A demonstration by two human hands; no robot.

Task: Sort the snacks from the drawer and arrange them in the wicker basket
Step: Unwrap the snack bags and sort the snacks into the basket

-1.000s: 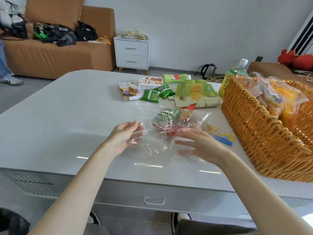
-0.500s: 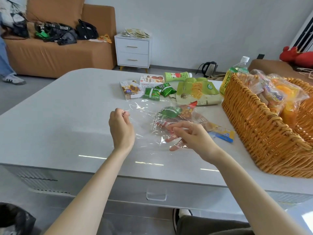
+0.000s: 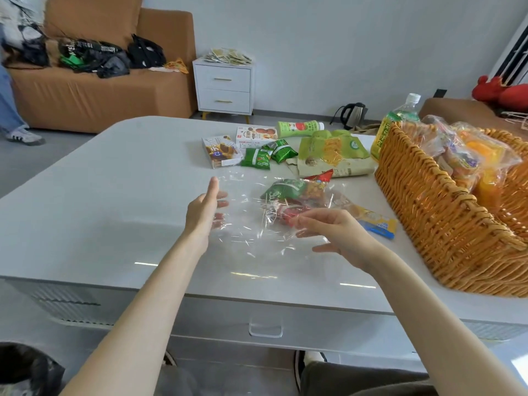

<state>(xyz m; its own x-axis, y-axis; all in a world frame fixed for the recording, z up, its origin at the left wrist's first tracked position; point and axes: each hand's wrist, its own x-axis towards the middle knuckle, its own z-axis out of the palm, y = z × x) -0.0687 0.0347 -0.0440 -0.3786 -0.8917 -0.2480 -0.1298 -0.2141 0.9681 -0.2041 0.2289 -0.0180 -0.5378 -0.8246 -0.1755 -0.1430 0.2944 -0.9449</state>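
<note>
A clear plastic bag (image 3: 251, 227) lies on the white table (image 3: 108, 212) with a green and a red snack packet (image 3: 288, 190) inside it. My left hand (image 3: 203, 214) is at the bag's left edge, thumb up, its fingers showing through the plastic. My right hand (image 3: 335, 232) hovers over the bag's right side with relaxed fingers touching the film. A yellow and blue packet (image 3: 375, 222) lies just right of the bag. The wicker basket (image 3: 428, 212) stands at the right, holding several orange wrapped snacks (image 3: 460, 158).
Farther back on the table lie two snack boxes (image 3: 221, 151), small green packets (image 3: 257, 158), a large green bag (image 3: 333, 152), a green tube (image 3: 298, 128) and a bottle (image 3: 395, 124) behind the basket. The drawer handle (image 3: 265, 330) is below the table's front edge. A person's leg (image 3: 11, 115) is at far left.
Both hands have let go of their pinch on the bag and spread apart. My left hand turned thumb-up at the bag's edge, and my right hand's fingers straightened.
</note>
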